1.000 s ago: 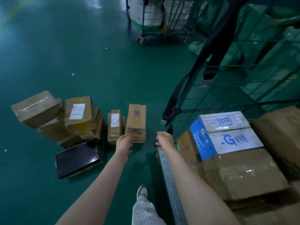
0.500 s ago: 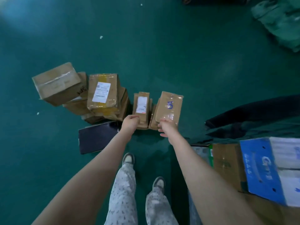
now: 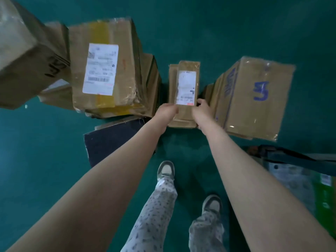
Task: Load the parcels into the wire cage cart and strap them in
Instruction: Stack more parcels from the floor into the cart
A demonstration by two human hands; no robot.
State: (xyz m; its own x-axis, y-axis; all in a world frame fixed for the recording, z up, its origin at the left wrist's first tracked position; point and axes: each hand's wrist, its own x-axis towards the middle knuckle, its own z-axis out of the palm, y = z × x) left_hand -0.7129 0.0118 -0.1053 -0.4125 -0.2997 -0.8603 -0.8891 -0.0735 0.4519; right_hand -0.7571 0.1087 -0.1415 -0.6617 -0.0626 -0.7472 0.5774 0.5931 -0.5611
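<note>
Right hand (image 3: 202, 111) leaves marked box (image 3: 254, 110), curls round narrow parcel (image 3: 187, 67) with left hand (image 3: 166, 111); fingertips hidden; tight gaps either side.

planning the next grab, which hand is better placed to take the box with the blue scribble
Right, probably. The right hand sits in the gap beside the box with the blue scribble; the left hand is on the far side of the narrow labelled box both hands grip.
</note>
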